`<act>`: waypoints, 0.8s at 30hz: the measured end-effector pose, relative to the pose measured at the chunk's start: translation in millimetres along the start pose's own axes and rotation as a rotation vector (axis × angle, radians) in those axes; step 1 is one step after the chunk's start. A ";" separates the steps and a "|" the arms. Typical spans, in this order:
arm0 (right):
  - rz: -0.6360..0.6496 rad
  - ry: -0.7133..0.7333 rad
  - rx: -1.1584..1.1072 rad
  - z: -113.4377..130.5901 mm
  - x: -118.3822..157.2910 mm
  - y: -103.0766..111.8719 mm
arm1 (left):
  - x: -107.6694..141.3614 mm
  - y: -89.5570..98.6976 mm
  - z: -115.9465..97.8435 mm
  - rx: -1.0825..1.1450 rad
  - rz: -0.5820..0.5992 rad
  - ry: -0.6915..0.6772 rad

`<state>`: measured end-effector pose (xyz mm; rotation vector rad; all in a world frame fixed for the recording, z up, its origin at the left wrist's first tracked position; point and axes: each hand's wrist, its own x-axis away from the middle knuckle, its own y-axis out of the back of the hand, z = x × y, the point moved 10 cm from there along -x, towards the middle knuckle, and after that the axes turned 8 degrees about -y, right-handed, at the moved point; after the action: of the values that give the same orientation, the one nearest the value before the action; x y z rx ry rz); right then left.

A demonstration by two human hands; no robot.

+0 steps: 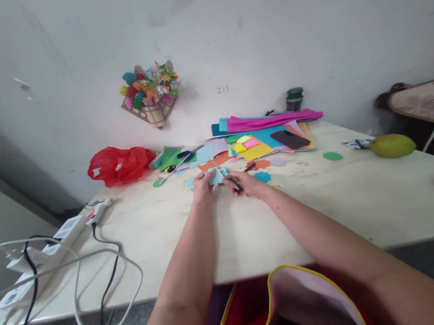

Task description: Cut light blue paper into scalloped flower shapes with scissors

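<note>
Between the fingers of my left hand [203, 185] is a light blue paper flower [215, 177] with a scalloped edge. My right hand [246, 184] is closed around a pair of scissors [235, 183] with dark handles, whose blades reach to the flower's right edge. Both hands meet over the middle of the table. Around them lie more paper cut-outs: an orange scalloped piece [258, 165], a blue scalloped piece [262, 177] and a lilac oval [278, 161]. A green oval [333, 156] lies farther right.
Behind my hands are coloured sheets [263, 148], a dark phone [290, 139] and another pair of scissors [187, 155]. A red plastic bag [118, 165] is at back left. A power strip [65, 232] with loose cables occupies the left. Mango-like fruit [392, 145] is at right.
</note>
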<state>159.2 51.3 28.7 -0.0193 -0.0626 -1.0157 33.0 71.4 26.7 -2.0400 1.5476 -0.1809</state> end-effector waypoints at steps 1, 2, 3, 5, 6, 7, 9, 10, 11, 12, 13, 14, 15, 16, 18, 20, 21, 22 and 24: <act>0.005 0.009 -0.003 -0.4 -0.8 0.1 | 0.1 -0.3 -0.6 0.003 0.004 -0.004; 0.010 0.017 -0.007 -0.9 -1.7 0.3 | 0.1 -0.3 -1.1 0.004 0.006 -0.008; 0.016 0.024 -0.011 -1.7 -2.6 0.3 | 0.2 -0.3 -1.4 0.004 0.008 -0.012; 0.022 0.030 -0.012 -3.3 -4.2 0.8 | 0.3 -0.1 -1.7 0.002 0.009 -0.015; 0.020 0.030 -0.011 -3.9 -4.7 1.2 | 0.4 0.1 -1.7 0.001 0.009 -0.013; 0.017 0.028 -0.010 -4.2 -5.0 1.5 | 0.5 0.1 -1.6 0.003 0.008 -0.011; 0.008 0.021 -0.007 -4.1 -4.7 1.7 | 0.6 0.0 -1.5 0.008 0.007 -0.008; 0.003 0.016 -0.004 -4.0 -4.5 1.9 | 0.5 0.1 -1.5 0.008 0.006 -0.007; -0.001 0.010 -0.001 -3.9 -4.2 1.9 | 0.3 0.5 -1.5 0.006 0.003 -0.007; -0.003 0.004 0.001 -4.1 -4.0 1.9 | 0.1 1.2 -1.4 0.004 -0.001 -0.009; -0.005 -0.002 0.002 -4.3 -3.9 1.9 | -0.3 2.0 -1.2 0.003 -0.005 -0.010; -0.004 -0.008 0.002 -4.7 -4.0 1.8 | -0.6 2.5 -0.9 0.001 -0.006 -0.010; -0.004 -0.011 0.001 -4.9 -4.0 2.0 | -1.0 2.9 -0.6 0.000 -0.004 -0.011; -0.003 -0.013 0.001 -5.0 -4.1 2.2 | -1.3 3.2 -0.3 -0.002 -0.001 -0.011; -0.003 -0.010 0.007 -4.2 -3.6 2.5 | -1.8 2.8 0.2 -0.009 0.014 -0.011; -0.001 -0.011 0.013 -2.6 -1.9 2.3 | -2.2 2.3 0.3 -0.016 0.026 -0.011; -0.002 -0.017 0.013 -1.9 -0.7 2.2 | -2.3 2.0 0.3 -0.018 0.031 -0.012; -0.003 -0.025 0.012 -1.0 0.8 2.0 | -2.4 1.5 0.2 -0.021 0.037 -0.013; -0.003 -0.041 0.003 1.2 4.0 1.2 | -2.6 1.3 0.1 -0.027 0.040 -0.015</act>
<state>162.3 48.6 30.1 -0.0374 -0.1012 -1.0187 31.2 73.5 26.6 -2.0251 1.5888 -0.1298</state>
